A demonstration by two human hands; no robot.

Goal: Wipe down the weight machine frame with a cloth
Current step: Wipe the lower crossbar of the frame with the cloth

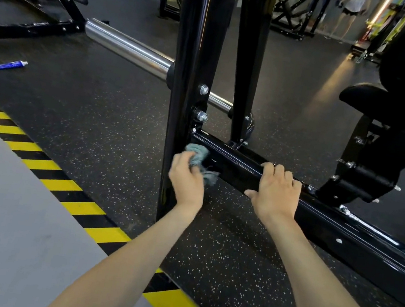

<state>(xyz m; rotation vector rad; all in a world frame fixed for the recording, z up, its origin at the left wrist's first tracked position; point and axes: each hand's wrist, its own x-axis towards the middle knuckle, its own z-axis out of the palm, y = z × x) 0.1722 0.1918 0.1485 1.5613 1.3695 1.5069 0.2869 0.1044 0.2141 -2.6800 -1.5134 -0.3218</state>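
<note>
**Wiping the corner where beam meets post**

The black weight machine frame [192,45] fills the middle of the view, its tall upright rising from the speckled rubber floor [94,123]. A low beam [236,165] runs off to the right from the upright's foot, and both are glossy enough to show streaks. The right hand [276,191] grasps the beam, fingers curled over its top edge and thumb on the near face, which steadies the body. The left hand [186,180] clutches the grey-green cloth [197,154], bunched into a wad and pressed into the joint between beam and upright.

To do this step well, I judge it best to open the wad out flatter, so that more fabric meets the paint. Then push a folded edge right into the seam (dust likes such corners). Wipe along the beam in long overlapping strokes towards the bracing hand, and move that hand aside to clean beneath it. The two bolts [201,116] above deserve a pass round their heads.
</note>
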